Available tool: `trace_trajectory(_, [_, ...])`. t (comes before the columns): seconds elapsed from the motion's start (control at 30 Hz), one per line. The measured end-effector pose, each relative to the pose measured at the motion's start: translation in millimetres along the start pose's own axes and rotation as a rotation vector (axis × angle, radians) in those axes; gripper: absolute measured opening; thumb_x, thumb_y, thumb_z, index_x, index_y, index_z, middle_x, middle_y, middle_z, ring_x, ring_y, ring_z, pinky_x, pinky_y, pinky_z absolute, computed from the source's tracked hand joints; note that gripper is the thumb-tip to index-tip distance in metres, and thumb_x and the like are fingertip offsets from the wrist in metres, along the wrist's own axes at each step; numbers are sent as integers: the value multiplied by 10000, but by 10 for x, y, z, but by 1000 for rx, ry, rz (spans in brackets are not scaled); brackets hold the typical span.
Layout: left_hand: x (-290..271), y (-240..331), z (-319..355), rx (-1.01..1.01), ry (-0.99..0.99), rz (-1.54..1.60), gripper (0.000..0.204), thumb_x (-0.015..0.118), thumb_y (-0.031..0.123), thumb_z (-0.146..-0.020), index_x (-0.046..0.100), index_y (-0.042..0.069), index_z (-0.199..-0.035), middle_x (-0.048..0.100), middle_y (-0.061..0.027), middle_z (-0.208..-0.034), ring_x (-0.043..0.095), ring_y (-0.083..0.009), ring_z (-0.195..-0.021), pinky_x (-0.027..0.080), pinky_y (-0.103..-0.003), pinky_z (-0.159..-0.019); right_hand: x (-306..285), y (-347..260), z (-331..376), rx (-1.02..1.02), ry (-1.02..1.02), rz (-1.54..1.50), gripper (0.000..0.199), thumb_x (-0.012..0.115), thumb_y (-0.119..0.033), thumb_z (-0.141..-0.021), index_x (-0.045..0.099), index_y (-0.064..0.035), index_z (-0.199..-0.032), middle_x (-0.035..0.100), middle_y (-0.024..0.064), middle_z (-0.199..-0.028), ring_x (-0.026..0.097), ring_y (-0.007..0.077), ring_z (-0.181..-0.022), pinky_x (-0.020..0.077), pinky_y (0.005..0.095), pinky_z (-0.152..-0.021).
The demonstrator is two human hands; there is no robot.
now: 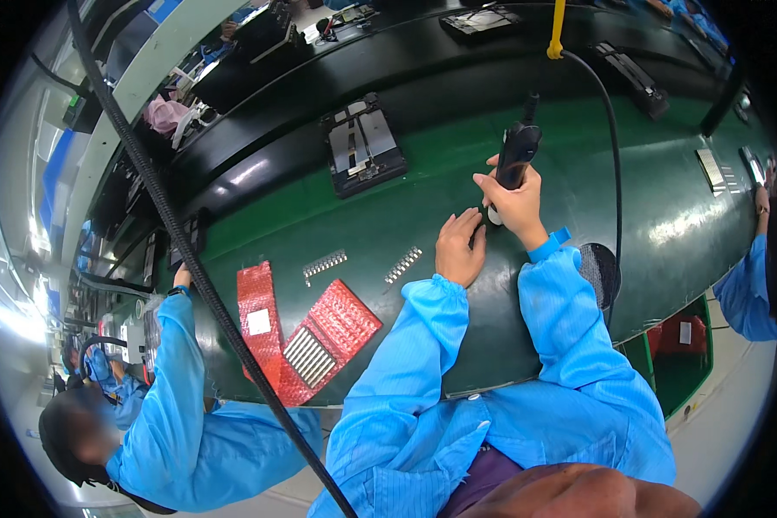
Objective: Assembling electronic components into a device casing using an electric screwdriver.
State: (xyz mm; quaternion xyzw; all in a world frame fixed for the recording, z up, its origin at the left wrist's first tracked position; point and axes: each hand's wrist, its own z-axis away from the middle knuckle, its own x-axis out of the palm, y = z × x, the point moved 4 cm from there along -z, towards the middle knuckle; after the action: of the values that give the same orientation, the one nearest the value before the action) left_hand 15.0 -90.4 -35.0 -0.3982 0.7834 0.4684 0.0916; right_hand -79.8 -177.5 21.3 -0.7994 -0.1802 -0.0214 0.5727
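Observation:
My right hand (514, 203) grips a black electric screwdriver (516, 154) held upright, its tip down on the green bench mat (319, 216); a black cable runs up from it to a yellow hanger (559, 30). My left hand (459, 249) rests beside the tool's tip, fingers bent down onto a small dark part that I cannot make out. Both sleeves are blue.
A black fixture tray (363, 154) with metal plates lies beyond my hands. Two strips of small metal parts (324, 264) and red bubble-wrap sheets (319, 341) lie to the left. A round black pad (602, 272) sits right. Co-workers in blue sit left (168, 414) and right (747, 289).

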Motion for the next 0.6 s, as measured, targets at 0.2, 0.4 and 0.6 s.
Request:
trace_trajectory(0.2, [-2,-17,1,-26,-31,-13,216,598,89,-810,642,-12,-997,635,-158,-1068,590,-313,-1031,405,-449,-970,25,-16,-7,32,-5,-15,267,706,10,-737,537,4,-944,583,26,-635,540,82,-479,418,227,-440])
trace_trajectory(0.4, [13,-16,-1,-24,-39,-12,219,604,88,-808,641,-13,-999,634,-167,-1069,594,-314,-1025,405,-450,-970,-6,20,-6,11,-10,-9,265,712,-13,-734,549,-15,-943,564,7,-628,528,71,-485,420,227,-434])
trace_trajectory(0.6, [17,-27,11,-22,-37,-19,223,607,91,-807,642,-13,-1001,635,-166,-1070,594,-312,-1027,406,-448,-971,-1,36,-1,29,-6,-28,272,718,-19,-730,549,-13,-943,564,9,-636,536,75,-492,429,231,-438])
